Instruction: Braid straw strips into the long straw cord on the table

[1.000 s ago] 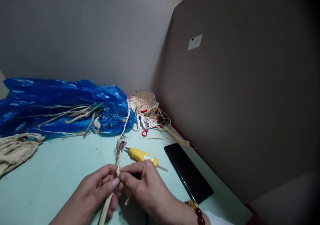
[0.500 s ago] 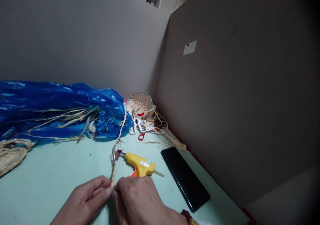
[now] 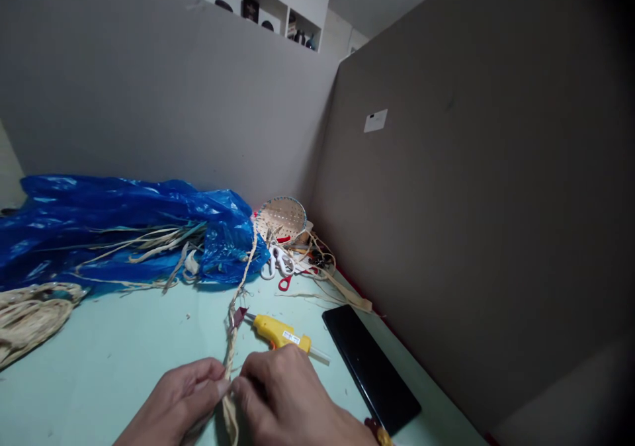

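Note:
A pale braid of straw-like fibre (image 3: 247,266) runs down the table toward me from beside the small woven basket (image 3: 282,218). Partway along it sits a dark red clip (image 3: 238,317). My left hand (image 3: 186,396) pinches the near end of the braid between thumb and forefinger. Close against it, my right hand (image 3: 292,393) has its fingers curled and closed at the fibre strands (image 3: 229,411), which hang loose below both hands. Just beyond my right hand lies a yellow glue gun (image 3: 282,331), its nozzle near the clip and its trigger mostly hidden.
A blue plastic bag (image 3: 133,201) with fibre strands fills the back left. Coiled fibre (image 3: 37,317) lies at the left edge. White-handled scissors (image 3: 278,261) sit before the basket. A black phone (image 3: 371,370) lies on the right. Grey partitions (image 3: 446,201) enclose the table.
The view has tilted up, so everything sits lower in it. Loose strands now show below my hands. My right hand's fingertips have shifted slightly away from the braid's left side.

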The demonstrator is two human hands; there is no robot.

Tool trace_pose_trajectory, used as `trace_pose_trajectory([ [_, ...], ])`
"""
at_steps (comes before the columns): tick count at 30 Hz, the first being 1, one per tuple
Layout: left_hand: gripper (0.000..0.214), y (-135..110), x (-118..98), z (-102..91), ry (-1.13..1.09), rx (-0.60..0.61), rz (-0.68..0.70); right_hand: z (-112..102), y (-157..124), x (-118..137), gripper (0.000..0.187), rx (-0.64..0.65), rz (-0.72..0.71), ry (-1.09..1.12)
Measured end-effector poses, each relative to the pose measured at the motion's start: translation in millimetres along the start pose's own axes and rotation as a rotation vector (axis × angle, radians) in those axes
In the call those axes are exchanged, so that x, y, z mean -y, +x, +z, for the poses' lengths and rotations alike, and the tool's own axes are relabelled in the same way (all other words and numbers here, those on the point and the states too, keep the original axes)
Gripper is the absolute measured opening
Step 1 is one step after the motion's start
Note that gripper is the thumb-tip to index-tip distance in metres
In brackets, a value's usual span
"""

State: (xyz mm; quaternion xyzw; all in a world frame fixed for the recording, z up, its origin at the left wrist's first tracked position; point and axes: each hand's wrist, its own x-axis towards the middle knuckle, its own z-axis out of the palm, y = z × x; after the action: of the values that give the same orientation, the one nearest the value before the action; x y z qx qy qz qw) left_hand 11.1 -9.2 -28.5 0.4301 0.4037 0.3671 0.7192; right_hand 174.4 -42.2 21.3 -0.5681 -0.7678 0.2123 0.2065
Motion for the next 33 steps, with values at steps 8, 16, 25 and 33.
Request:
trace_pose_trajectory([
  [8, 0.044, -4.1, -10.4, -0.4, 0.155, 0.025, -0.064, -13.6, 11.6, -6.7, 0.033, 0.034, 0.002, 0.242],
  [16, 0.038, -2.9, -9.0, -6.1, 0.226, 0.024, -0.072, -21.2, 15.2, -9.1, 0.036, -0.15, 0.031, 0.475],
  [25, 0.044, -8.7, -15.0, 3.6, 0.253, -0.032, -0.079, -9.8, 5.5, -1.4, 0.022, -0.104, -0.075, 0.277],
  [33, 0.042, -5.4, -9.4, 1.8, 0.179, -0.041, -0.073, -4.0, 1.5, -0.6, 0.022, -0.015, -0.041, 0.104],
])
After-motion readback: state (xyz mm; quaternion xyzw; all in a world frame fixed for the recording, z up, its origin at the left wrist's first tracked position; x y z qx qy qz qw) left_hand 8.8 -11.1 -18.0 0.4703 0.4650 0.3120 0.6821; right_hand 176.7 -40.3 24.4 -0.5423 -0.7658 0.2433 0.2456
